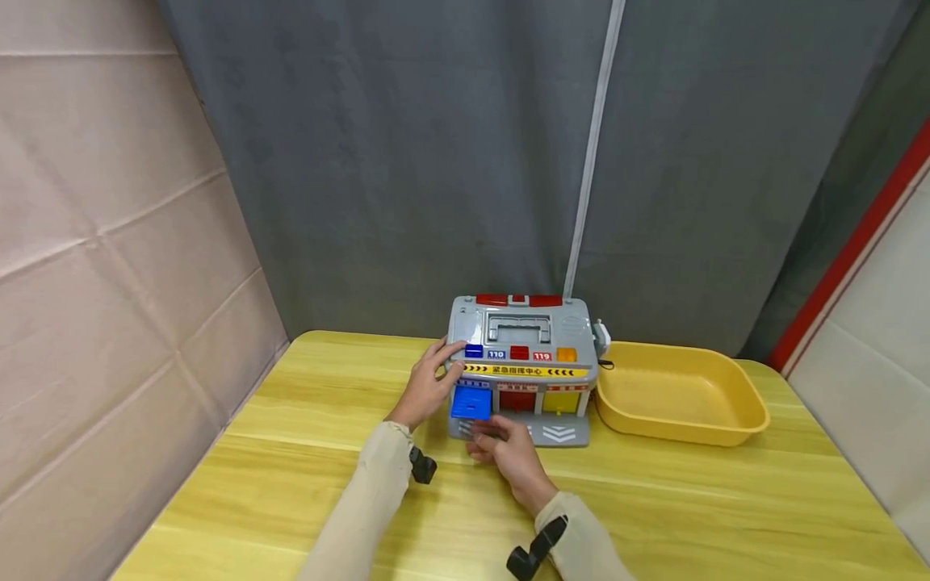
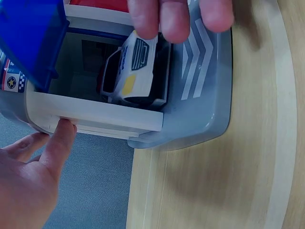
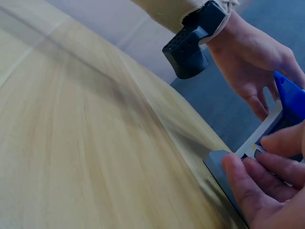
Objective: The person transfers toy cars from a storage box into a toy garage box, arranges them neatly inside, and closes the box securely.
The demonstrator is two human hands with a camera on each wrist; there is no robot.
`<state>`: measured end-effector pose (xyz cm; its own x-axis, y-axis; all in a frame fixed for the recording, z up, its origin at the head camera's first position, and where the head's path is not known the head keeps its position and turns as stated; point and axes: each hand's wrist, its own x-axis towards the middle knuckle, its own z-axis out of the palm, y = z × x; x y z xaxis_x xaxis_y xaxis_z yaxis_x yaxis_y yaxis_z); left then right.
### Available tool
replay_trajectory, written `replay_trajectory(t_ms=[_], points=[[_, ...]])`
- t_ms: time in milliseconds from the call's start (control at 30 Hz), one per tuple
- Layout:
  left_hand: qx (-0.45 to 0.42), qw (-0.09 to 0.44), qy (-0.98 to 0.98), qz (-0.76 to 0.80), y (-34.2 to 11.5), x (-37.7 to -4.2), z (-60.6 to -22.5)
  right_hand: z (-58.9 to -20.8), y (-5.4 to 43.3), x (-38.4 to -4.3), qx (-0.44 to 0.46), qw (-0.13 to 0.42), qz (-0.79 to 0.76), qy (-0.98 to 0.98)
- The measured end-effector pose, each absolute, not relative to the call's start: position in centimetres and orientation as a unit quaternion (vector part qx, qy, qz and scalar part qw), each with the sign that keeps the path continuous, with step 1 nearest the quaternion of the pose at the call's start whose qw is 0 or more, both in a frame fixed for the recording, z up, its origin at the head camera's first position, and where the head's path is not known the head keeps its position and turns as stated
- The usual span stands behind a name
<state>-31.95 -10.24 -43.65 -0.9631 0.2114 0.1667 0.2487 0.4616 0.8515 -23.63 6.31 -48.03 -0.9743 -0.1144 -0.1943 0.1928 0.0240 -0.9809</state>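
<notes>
A grey toy rescue station (image 1: 519, 335) stands on the table, its blue door (image 1: 471, 403) raised at the left bay. In the left wrist view, a white toy car (image 2: 138, 71) with a black grille and yellow headlights sits at that bay's mouth. My left hand (image 1: 426, 386) rests against the station's left side, fingers extended, fingertips near the blue button (image 1: 474, 351). My right hand (image 1: 514, 454) is in front of the bay, fingertips close to the car's front. The right wrist view mostly hides the car behind those fingers.
A yellow plastic tray (image 1: 683, 436) stands right of the station. Red (image 1: 517, 401) and yellow (image 1: 561, 402) doors are down in the other bays. A grey curtain (image 1: 407, 177) hangs behind the wooden table (image 1: 305, 420). A white knob-like part (image 1: 602, 337) sticks out of the station's right side.
</notes>
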Motion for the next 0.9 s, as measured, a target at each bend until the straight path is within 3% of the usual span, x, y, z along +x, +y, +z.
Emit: replay_trajectory(t_ms=[133,267,433,667,900], points=[[-0.135,0.021,-0.855,-0.500,-10.3,-31.9,-43.6,-47.9,6.2,-23.8,0.006,0.113,-0.669,0.734],[-0.140,0.022,-0.854,-0.501,-10.3,-31.9,-43.7,-47.7,6.7,-23.9,-0.082,0.115,-0.575,0.806],[-0.138,0.017,-0.854,-0.501,-10.3,-31.8,-43.6,-47.0,7.7,-23.7,-0.192,0.169,-0.500,0.827],[-0.129,0.012,-0.853,-0.506,-10.1,-31.4,-43.2,-46.6,8.9,-23.8,-0.184,0.160,-0.458,0.855],[-0.134,0.015,-0.848,-0.513,-10.0,-31.4,-43.4,-46.7,8.7,-24.8,-0.183,0.112,-0.423,0.880]])
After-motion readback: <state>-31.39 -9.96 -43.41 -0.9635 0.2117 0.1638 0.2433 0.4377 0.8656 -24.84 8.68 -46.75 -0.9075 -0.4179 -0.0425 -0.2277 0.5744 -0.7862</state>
